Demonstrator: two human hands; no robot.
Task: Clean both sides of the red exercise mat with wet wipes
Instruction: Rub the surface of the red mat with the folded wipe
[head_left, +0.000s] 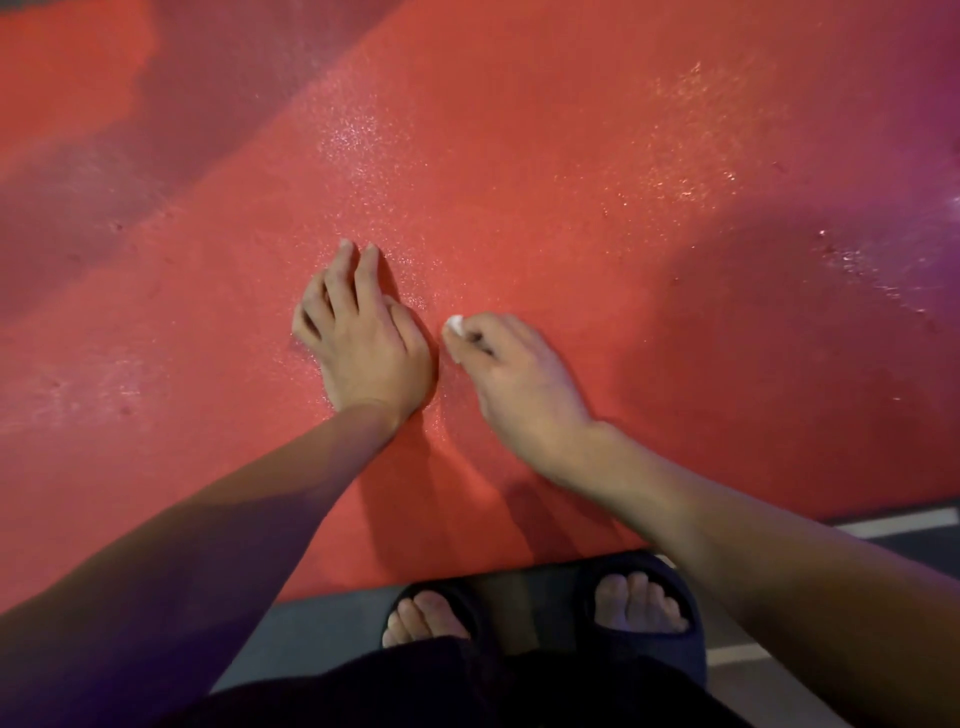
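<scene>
Two hands on red mat (571, 171) — wiping

Mat lies flat on floor (893, 540), wet sheen across it. Left hand (363, 338) rests on mat, fingers spread & lightly bent, holding nothing. Right hand (514, 374), just beside it, pinches a wadded white wipe (455, 327) against mat. Feet in dark slides (644, 613) at near edge.

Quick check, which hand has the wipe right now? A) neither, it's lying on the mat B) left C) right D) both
C: the right hand pinches the white wet wipe against the red mat, while the left hand presses on the mat with nothing in it.
</scene>
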